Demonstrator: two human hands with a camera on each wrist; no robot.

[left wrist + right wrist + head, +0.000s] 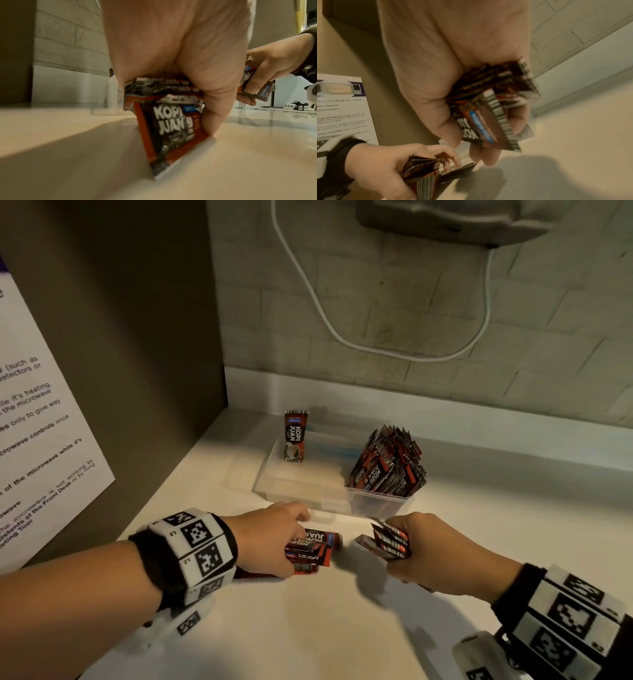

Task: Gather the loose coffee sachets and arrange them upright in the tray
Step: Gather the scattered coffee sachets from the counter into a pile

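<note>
Two hands are at work on the pale table (342, 628), each closed round its own bundle of coffee sachets. The left hand (270, 539) grips a stack of sachets (313, 547) low against the table top, thumb on one side and fingers on the other; in the left wrist view the front sachet (171, 129) reads KOPI JUAN and its lower corner touches the surface. How many are in that stack I cannot count: the edges overlap and blur. The right hand (431, 553) holds a second bundle (390, 539) just above the table, fanned at the ends; at least four edges show in the head view, and the right wrist view (489, 108) shows more, too smeared to number.

Just beyond the hands sits one clear plastic tray (294, 491). Its walls are see-through and hard to trace against the table. One single sachet (295, 436) stands upright at the tray's far left corner. At the tray's right end a dense cluster of sachets (388, 465) stands leaning and splayed, far too many and too tightly packed to count.

One white cable (342, 337) loops down the brick wall from a grey unit (455, 220) that is cut off by the top edge. One printed microwave notice (37, 446) hangs on the left panel, its text partly cropped.
</note>
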